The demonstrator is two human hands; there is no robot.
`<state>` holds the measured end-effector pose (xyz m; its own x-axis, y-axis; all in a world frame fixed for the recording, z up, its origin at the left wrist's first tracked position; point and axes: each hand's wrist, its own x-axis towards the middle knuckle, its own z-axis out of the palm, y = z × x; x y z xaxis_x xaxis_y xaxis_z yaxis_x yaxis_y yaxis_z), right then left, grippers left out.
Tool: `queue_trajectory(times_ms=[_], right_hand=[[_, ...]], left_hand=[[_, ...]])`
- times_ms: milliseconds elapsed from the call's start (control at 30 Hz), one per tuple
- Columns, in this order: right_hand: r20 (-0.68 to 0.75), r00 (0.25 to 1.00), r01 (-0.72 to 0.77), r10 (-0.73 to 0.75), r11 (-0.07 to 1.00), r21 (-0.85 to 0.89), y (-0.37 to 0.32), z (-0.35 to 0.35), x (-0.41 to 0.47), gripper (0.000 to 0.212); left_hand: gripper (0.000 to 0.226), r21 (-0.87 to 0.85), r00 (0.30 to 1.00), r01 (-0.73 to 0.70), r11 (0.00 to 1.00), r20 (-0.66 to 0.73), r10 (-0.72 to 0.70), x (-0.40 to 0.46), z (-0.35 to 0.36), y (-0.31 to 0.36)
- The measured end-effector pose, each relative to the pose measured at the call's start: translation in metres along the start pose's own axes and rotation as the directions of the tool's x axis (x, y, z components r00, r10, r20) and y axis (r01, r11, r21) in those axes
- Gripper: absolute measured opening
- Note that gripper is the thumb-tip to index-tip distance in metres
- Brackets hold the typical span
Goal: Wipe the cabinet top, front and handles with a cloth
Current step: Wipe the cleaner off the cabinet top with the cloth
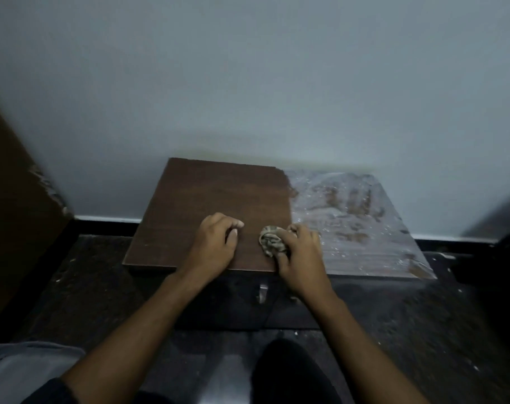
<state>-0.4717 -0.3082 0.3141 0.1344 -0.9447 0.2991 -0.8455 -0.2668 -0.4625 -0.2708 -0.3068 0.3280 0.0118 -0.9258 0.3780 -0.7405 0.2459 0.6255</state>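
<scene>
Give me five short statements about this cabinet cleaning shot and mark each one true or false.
1. The right hand grips a crumpled patterned cloth. True.
2. The left hand holds a spray bottle. False: it rests empty on the brown wooden cabinet top.
3. The right part of the top is covered with whitish dust. True.
4. The cloth lies on the floor. False: it is on the cabinet top.
5. The left part of the top looks dirtier than the right. False: it looks clean.
</scene>
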Motion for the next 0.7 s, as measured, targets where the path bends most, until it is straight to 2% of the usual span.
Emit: queue_trajectory(times_ms=[67,167,267,433,533,600,700], right_hand=[[-0.014,1.000,-0.001,0.001,1.000,-0.013,-0.017,0.004,-0.005,0.046],[0.019,0.994,0.103,-0.104,0.994,0.043,-0.042,0.010,-0.024,0.048],[0.038,0.988,0.144,-0.147,0.987,0.077,-0.029,0.003,-0.034,0.052],[0.001,0.997,-0.071,0.071,0.997,0.017,0.040,-0.028,-0.006,0.047],[-0.041,0.992,-0.123,0.122,0.992,-0.019,0.050,-0.035,0.009,0.048],[-0.025,0.995,-0.096,0.096,0.995,-0.017,0.042,-0.033,-0.003,0.048],[0.000,0.998,0.057,-0.057,0.998,0.024,0.035,-0.035,-0.038,0.049]], left_hand=[[0.019,-0.011,1.000,-0.021,1.000,0.011,0.021,0.002,0.011,0.012],[0.022,-0.025,1.000,-0.018,1.000,0.003,0.018,0.002,0.019,0.018],[0.021,-0.015,1.000,-0.027,1.000,0.008,0.027,0.004,0.021,0.019],[0.018,-0.019,0.998,-0.028,0.999,0.051,0.029,0.003,0.032,0.035],[0.019,0.003,0.995,-0.048,0.999,0.086,0.047,0.008,0.043,0.048],[0.019,0.020,0.994,-0.038,0.999,0.099,0.036,0.012,0.049,0.058],[0.020,0.039,0.993,-0.033,0.999,0.114,0.029,0.015,0.059,0.069]])
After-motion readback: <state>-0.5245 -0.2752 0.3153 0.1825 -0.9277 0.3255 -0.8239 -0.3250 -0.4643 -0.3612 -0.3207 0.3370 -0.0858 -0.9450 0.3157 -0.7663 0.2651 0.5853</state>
